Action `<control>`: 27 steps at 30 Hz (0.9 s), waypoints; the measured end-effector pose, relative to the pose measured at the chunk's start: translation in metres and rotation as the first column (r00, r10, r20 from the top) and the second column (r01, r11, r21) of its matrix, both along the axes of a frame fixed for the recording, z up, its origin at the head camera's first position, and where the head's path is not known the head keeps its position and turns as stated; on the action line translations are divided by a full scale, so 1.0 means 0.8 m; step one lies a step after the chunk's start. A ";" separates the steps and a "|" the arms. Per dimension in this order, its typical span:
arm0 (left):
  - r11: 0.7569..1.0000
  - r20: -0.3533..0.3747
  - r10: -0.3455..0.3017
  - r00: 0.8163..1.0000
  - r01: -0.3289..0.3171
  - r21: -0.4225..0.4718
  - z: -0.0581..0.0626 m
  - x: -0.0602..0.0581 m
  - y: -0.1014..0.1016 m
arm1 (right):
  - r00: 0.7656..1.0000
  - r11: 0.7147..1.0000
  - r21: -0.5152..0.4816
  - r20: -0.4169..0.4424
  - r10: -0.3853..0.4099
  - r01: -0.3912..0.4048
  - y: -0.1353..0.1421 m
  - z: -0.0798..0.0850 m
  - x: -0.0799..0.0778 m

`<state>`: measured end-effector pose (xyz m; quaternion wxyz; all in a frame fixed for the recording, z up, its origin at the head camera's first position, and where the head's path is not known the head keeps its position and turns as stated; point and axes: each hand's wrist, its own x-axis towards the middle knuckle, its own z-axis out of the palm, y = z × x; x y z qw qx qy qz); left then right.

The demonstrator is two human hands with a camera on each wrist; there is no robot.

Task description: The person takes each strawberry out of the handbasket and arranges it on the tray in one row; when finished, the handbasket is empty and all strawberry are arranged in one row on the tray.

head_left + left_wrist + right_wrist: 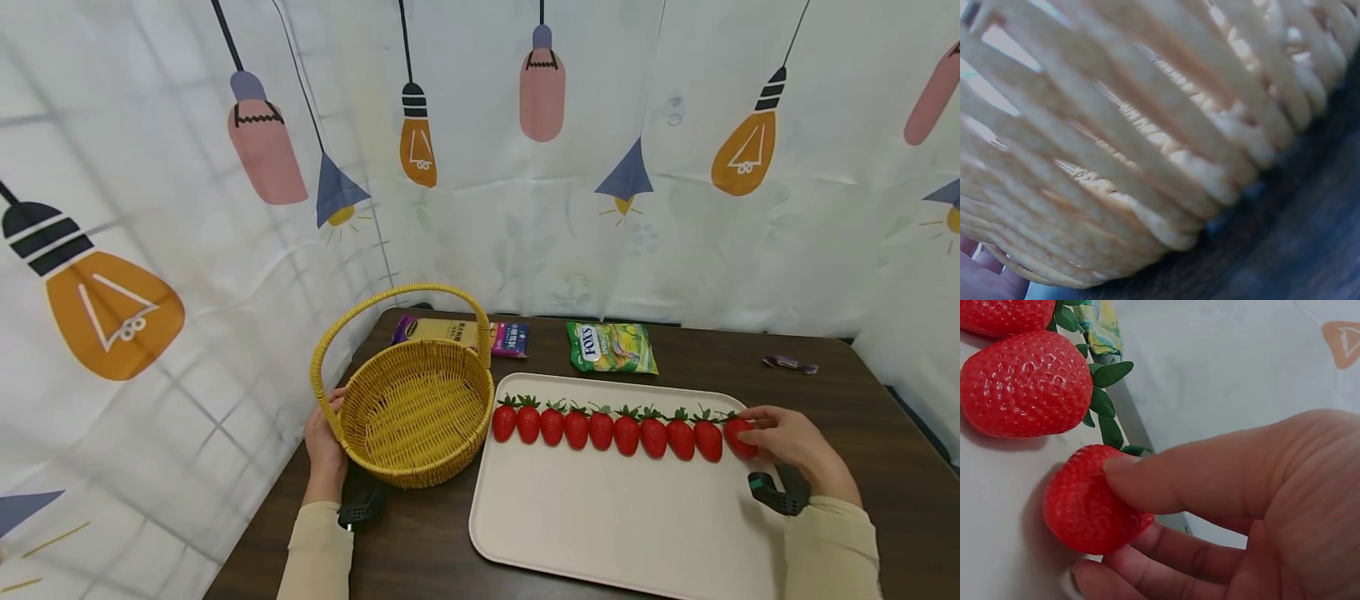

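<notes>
A yellow woven basket (423,477) with a tall arched handle stands left of the tray. My left hand (326,442) holds its left side, fingers behind the handle's foot; the thumb is hidden. Close weave of the basket wall (1122,125) fills the left wrist view, with a bit of the hand (988,278) at lower left. On the cream tray (600,508), several red strawberries (577,429) with green leaves lie in a row. My right hand (795,446) pinches the rightmost strawberry (1088,503) between thumb and fingers, beside its neighbour (1029,384).
Behind the basket lies a purple and gold packet (442,330). A green FOX'S candy bag (612,347) sits behind the tray, and a small dark wrapped sweet (790,364) farther right. A printed curtain (480,225) hangs along the table's (405,550) back and left.
</notes>
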<state>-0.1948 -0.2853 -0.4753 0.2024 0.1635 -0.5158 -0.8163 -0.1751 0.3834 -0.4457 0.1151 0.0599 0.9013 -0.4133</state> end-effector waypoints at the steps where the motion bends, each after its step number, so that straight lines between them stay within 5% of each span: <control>1: 1.000 0.004 0.000 1.000 0.000 -0.004 0.000 0.000 0.000 | 1.000 1.000 -0.010 0.001 0.007 -0.007 0.000 0.000 0.000; 16: 1.000 0.009 0.007 1.000 -0.007 -0.010 -0.003 0.001 -0.003 | 0.998 0.998 -0.004 0.004 0.068 -0.068 -0.003 0.002 -0.001; 27: 1.000 -0.002 0.005 1.000 -0.005 0.001 -0.003 0.001 -0.005 | 0.999 0.999 0.043 -0.028 -0.031 0.033 0.003 0.005 0.006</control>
